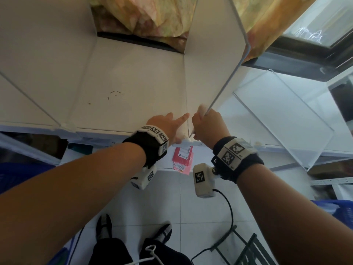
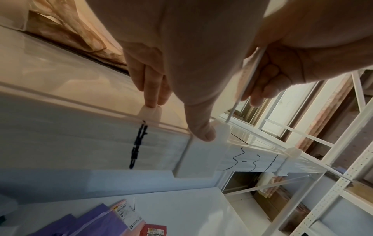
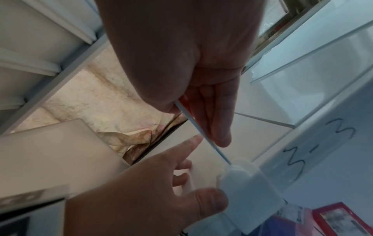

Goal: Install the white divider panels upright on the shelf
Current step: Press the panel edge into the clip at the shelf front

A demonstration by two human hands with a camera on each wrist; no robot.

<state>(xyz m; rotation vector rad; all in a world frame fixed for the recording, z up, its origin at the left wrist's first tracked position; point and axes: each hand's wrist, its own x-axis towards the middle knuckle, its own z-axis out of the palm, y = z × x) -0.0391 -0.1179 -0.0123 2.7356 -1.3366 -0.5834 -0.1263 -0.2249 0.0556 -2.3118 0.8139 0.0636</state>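
Observation:
A white divider panel [image 1: 210, 54] stands upright on the white shelf [image 1: 124, 83], its bottom front corner in a white clip [image 1: 188, 143] on the shelf's front edge. My right hand [image 1: 208, 127] grips the panel's thin front edge [image 3: 201, 129] just above the clip [image 3: 248, 183]. To the left of the panel, my left hand [image 1: 168, 125] lies with straight fingers on the shelf. Its thumb [image 2: 201, 131] presses against the clip [image 2: 201, 156]. The right hand's fingers [image 2: 278, 71] curl round the panel edge [image 2: 248, 83].
Another white divider [image 1: 32, 104] stands at the far left with its own clip. A clear panel [image 1: 282, 115] stands on the shelf to the right. Red packets [image 1: 183, 157] lie on the lower level. Patterned fabric [image 1: 152, 16] hangs behind. A blue basket [image 1: 340, 211] sits low right.

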